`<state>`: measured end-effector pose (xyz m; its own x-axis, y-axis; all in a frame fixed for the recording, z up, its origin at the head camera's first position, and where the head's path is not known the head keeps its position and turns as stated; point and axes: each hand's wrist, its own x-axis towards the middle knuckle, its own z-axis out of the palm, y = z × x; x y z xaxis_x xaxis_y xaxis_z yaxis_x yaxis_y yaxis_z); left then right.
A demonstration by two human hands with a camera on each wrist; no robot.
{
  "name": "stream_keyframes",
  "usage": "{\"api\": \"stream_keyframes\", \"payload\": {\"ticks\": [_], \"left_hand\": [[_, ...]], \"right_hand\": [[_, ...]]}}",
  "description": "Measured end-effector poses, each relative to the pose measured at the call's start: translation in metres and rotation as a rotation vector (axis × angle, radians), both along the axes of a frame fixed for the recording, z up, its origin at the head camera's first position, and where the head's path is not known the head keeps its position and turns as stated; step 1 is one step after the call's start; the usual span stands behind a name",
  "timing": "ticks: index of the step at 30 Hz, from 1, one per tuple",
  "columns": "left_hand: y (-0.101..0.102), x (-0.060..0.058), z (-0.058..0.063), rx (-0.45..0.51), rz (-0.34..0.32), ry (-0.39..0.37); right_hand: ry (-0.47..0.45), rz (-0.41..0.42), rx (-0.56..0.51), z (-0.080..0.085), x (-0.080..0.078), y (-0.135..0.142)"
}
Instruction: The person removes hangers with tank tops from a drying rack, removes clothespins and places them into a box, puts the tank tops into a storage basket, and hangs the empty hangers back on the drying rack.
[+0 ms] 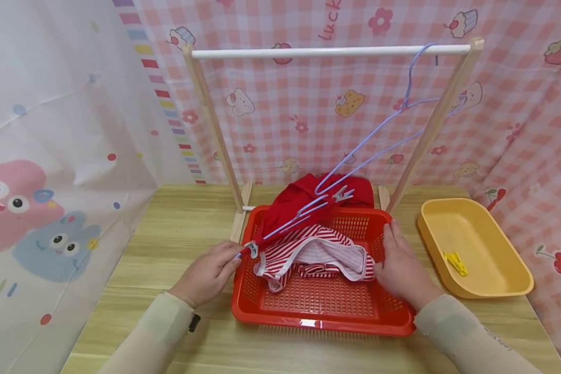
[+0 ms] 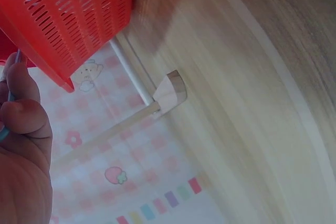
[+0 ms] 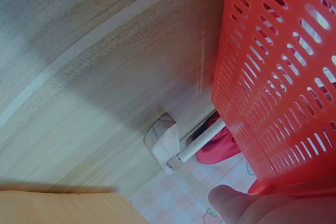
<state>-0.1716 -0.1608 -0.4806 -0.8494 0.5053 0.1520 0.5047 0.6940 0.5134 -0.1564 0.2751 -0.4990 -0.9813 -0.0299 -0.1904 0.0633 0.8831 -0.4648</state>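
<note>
My left hand (image 1: 210, 272) pinches the end of a light blue wire hanger (image 1: 290, 224) at the left rim of the red basket (image 1: 308, 323). Red cloth (image 1: 294, 197) lies along this hanger, over the basket's back rim. A grey clip (image 1: 342, 194) sits at the far end and another clip (image 1: 252, 249) near my fingers. In the left wrist view, thumb and fingers (image 2: 23, 116) close on the thin blue piece. My right hand (image 1: 404, 270) grips the basket's right rim, thumb on the inner side. Inside lies a red-and-white striped garment (image 1: 327, 244).
A wooden stand with a white rod (image 1: 332, 52) rises behind the basket. From its right end hangs another blue hanger (image 1: 374, 136), reaching down over the red cloth. To the right stands a yellow tray (image 1: 491, 259) with yellow clips (image 1: 456, 263) in it.
</note>
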Motion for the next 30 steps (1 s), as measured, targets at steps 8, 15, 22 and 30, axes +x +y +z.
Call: {"api": "stream_keyframes", "payload": {"ticks": [8,15,22,30], "left_hand": [[0.004,0.001,0.002,-0.008,-0.023,0.025],[0.007,0.002,0.004,-0.017,-0.043,0.037],[0.013,0.003,0.006,-0.020,-0.076,0.054],[0.021,0.004,0.007,-0.015,-0.090,0.021]], "right_hand": [[-0.011,0.000,0.001,0.000,0.000,0.001],[-0.017,-0.008,-0.004,0.000,-0.001,0.000],[-0.002,-0.004,-0.009,0.001,-0.001,0.000],[0.003,-0.002,-0.015,0.000,-0.001,0.000]]}}
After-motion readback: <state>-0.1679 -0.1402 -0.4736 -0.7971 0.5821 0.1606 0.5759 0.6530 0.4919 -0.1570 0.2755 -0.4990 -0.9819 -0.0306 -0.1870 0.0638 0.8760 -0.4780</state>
